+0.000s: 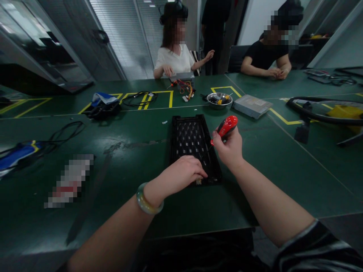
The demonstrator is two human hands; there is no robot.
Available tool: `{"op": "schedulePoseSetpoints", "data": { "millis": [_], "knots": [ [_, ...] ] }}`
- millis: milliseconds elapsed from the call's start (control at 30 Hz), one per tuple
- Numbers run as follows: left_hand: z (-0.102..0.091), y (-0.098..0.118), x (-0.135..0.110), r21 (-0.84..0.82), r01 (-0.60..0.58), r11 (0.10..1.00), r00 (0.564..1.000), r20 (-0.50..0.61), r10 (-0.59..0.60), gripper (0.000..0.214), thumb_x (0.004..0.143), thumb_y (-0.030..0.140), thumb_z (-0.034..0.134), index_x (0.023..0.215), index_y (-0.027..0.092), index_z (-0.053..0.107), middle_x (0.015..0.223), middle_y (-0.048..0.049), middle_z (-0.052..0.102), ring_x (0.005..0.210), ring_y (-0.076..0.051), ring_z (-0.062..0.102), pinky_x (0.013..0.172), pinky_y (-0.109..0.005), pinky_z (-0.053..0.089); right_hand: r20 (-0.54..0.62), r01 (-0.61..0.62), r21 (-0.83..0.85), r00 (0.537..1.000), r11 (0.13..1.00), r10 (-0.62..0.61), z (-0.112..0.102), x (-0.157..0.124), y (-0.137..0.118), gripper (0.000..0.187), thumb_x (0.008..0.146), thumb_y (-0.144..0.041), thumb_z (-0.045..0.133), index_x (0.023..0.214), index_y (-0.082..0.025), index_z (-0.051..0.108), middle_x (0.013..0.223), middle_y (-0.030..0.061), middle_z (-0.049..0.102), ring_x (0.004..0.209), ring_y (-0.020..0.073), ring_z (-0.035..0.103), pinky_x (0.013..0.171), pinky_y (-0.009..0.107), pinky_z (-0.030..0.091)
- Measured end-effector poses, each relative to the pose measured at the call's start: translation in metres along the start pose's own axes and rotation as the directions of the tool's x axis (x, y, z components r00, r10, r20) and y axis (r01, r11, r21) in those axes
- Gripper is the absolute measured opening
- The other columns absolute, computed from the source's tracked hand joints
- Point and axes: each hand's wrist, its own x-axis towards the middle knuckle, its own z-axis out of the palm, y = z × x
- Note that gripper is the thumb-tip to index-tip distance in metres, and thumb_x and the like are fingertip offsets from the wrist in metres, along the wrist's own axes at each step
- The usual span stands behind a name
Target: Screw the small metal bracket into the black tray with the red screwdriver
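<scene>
A black plastic panel [195,130], like a computer case's front piece with a raised rim and rows of small slots, lies lengthwise on the green table in front of me. My right hand [230,149] grips a red and black screwdriver [227,126] beside the panel's right rim. Its handle tilts up and away, and its thin shaft slants down into the panel's near end. My left hand [185,172] reaches over that near end, fingers bent together and pointing down inside the rim. Whatever they pinch there is hidden. A small pale piece [199,181] shows below the fingertips.
Beyond the panel stand a metal bowl [219,105] of tools and a flat grey drive [252,106]. A black hoop-shaped part [326,121] lies right, blue cloth-like items [103,102] and cables left. Across the table, one person touches a grey box with coloured wires [185,88]; another sits right.
</scene>
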Motion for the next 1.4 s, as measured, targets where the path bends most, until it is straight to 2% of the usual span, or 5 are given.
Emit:
{"op": "schedulePoseSetpoints", "data": {
  "millis": [433, 767, 933, 1100, 1400],
  "knots": [
    [-0.002, 0.007, -0.007, 0.220, -0.101, 0.970, 0.994, -0.016, 0.107, 0.025, 0.086, 0.016, 0.068, 0.109, 0.026, 0.071, 0.100, 0.0011, 0.067, 0.097, -0.014, 0.059, 0.091, -0.030, 0.043, 0.017, -0.040, 0.029, 0.999, 0.999, 0.040, 0.000, 0.000, 0.004, 0.017, 0.081, -0.034, 0.064, 0.086, -0.022, 0.054, 0.071, -0.0008, 0.058, 0.061, 0.0157, 0.054, 0.057, 0.034, 0.045],
    [-0.006, 0.011, -0.009, 0.208, -0.112, 0.972, 0.993, -0.006, 0.116, 0.020, 0.091, 0.018, 0.061, 0.108, 0.024, 0.071, 0.100, -0.0012, 0.067, 0.097, -0.016, 0.058, 0.091, -0.032, 0.043, 0.015, -0.052, 0.030, 0.999, 0.998, 0.052, 0.001, -0.002, 0.005, 0.016, 0.081, -0.033, 0.065, 0.087, -0.022, 0.055, 0.070, -0.0011, 0.059, 0.057, 0.0146, 0.051, 0.054, 0.033, 0.042],
    [-0.006, 0.011, -0.008, 0.215, -0.096, 0.972, 0.994, -0.032, 0.105, 0.027, 0.091, 0.016, 0.061, 0.117, 0.022, 0.067, 0.103, -0.0024, 0.066, 0.098, -0.017, 0.058, 0.090, -0.032, 0.044, 0.007, -0.044, 0.025, 0.999, 0.999, 0.044, 0.000, -0.002, 0.007, 0.017, 0.081, -0.033, 0.065, 0.087, -0.022, 0.055, 0.071, -0.0010, 0.059, 0.059, 0.0152, 0.052, 0.055, 0.033, 0.043],
    [-0.009, 0.012, -0.008, 0.160, -0.080, 0.984, 0.995, -0.049, 0.088, 0.018, 0.094, 0.019, 0.056, 0.108, 0.021, 0.069, 0.103, -0.0018, 0.067, 0.097, -0.016, 0.058, 0.092, -0.032, 0.044, 0.014, -0.049, 0.036, 0.999, 0.998, 0.049, 0.000, -0.002, 0.007, 0.016, 0.081, -0.031, 0.065, 0.086, -0.021, 0.055, 0.072, -0.0010, 0.059, 0.061, 0.0155, 0.054, 0.058, 0.033, 0.044],
    [-0.010, 0.004, -0.006, 0.111, -0.006, 0.994, 0.997, -0.072, 0.014, 0.015, 0.096, 0.021, 0.055, 0.104, 0.020, 0.067, 0.104, 0.0002, 0.069, 0.098, -0.015, 0.061, 0.093, -0.032, 0.045, 0.028, -0.085, 0.020, 0.996, 0.996, 0.084, 0.000, -0.004, 0.006, 0.016, 0.081, -0.032, 0.065, 0.087, -0.020, 0.055, 0.073, -0.0008, 0.060, 0.064, 0.0152, 0.055, 0.061, 0.032, 0.044]
  ]
}}
